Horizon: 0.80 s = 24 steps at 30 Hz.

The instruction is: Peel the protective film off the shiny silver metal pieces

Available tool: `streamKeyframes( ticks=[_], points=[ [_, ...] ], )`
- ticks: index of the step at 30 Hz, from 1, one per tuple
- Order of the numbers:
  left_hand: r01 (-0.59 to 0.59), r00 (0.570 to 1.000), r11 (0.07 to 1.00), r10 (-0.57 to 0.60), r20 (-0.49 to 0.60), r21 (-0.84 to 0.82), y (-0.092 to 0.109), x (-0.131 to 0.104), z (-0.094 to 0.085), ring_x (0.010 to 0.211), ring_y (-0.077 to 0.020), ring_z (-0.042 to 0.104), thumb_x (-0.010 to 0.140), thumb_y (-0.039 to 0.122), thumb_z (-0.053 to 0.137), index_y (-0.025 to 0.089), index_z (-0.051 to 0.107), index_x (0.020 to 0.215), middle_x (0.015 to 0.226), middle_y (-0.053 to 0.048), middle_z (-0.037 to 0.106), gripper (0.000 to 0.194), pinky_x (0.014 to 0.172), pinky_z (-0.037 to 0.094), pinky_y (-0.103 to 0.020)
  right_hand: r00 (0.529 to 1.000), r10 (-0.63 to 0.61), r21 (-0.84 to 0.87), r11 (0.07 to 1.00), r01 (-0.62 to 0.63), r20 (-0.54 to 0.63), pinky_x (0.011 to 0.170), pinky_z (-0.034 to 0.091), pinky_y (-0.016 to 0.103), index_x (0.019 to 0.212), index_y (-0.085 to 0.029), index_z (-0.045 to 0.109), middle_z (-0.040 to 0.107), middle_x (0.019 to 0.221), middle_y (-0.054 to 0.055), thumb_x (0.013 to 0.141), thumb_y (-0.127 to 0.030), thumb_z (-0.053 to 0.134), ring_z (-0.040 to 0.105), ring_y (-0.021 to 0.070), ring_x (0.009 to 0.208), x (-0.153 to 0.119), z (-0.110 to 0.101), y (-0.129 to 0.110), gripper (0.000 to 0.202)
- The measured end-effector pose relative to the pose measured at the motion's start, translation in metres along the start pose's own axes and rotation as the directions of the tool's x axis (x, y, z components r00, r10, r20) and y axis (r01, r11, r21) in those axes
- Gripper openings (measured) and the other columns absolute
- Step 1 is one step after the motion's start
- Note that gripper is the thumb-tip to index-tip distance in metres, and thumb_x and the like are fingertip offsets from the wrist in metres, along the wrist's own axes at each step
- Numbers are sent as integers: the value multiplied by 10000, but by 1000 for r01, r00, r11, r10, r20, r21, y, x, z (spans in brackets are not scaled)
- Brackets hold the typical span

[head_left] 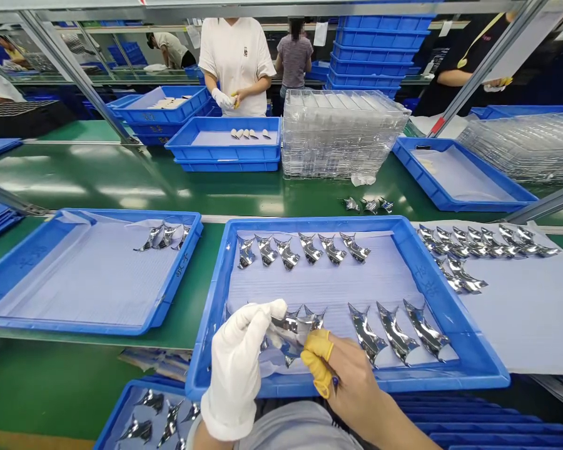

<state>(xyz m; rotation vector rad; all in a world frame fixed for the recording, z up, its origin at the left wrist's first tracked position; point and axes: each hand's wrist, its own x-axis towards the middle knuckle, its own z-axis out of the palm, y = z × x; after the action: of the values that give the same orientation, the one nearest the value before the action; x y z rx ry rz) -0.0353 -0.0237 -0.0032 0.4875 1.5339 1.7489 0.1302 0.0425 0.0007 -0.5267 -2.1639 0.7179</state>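
Note:
My left hand (238, 359), in a white glove, pinches one end of a shiny chrome part (291, 331) above the front of a blue tray (356, 386). My right hand (340, 369), with yellow covers on its fingertips, is closed at the part's other end; a small dark tip shows beside its fingers. Several curved chrome pieces (310, 249) lie in a back row on the tray's white lining. Three more chrome pieces (395, 333) lie front right, and others are partly hidden behind my hands.
A blue tray (145, 322) with a few chrome parts stands left. More chrome parts (466, 275) lie on white paper at right. Clear plastic trays (338, 137) are stacked beyond, near a person in a white shirt (237, 56). Another blue tray (110, 419) sits lower left.

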Motion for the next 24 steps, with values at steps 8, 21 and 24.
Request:
streamKeyframes(
  ticks=[8,21,24],
  points=[
    [-62,998,996,60,33,71,12,-2,4,637,-148,696,895,475,732,215,841,933,938,-57,831,284,618,588,-238,998,45,41,998,-43,-45,520,384,251,899,-252,530,585,636,-49,887,27,477,494,129,504,4,0,-6,284],
    [-730,682,607,612,401,315,17,-13,-9,945,-214,710,895,95,697,324,724,1220,998,-10,802,398,844,578,-333,989,137,212,969,-124,-48,518,378,250,763,-246,477,510,619,-34,950,-74,461,439,139,540,3,8,10,255],
    [-710,703,636,617,354,301,14,-15,-8,973,-228,711,887,81,695,331,734,1192,1026,-11,798,396,853,574,-351,991,111,194,976,-95,-72,516,395,253,791,-241,515,528,621,-28,978,-98,463,450,140,539,3,8,9,242]
  ],
)
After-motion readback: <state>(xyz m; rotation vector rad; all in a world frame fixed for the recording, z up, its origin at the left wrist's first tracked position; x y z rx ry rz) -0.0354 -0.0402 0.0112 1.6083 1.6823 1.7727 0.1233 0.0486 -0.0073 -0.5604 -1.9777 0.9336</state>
